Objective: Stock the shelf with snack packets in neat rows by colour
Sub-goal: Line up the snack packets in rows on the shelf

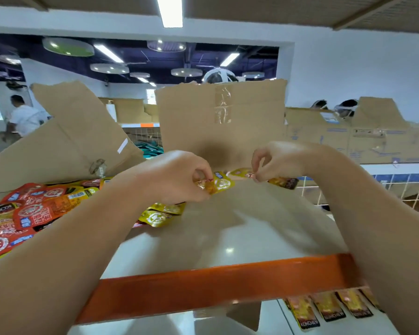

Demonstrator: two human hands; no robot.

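My left hand (179, 177) pinches a yellow snack packet (219, 184) above the white shelf (228, 238) with its orange front edge (215, 284). My right hand (276, 160) pinches the end of another yellow and dark packet (283, 182) a little to the right, near the back of the shelf. Two yellow packets (160, 215) lie flat on the shelf under my left wrist. A heap of red, orange and yellow packets (32, 213) fills the shelf's left part. Cardboard (220, 126) stands upright behind both hands.
A bent cardboard flap (65, 141) leans at the back left. White wire mesh (397, 192) bounds the shelf on the right. A row of orange-yellow packets (329, 308) lies on the lower shelf at bottom right. A person in white (22, 119) stands far left.
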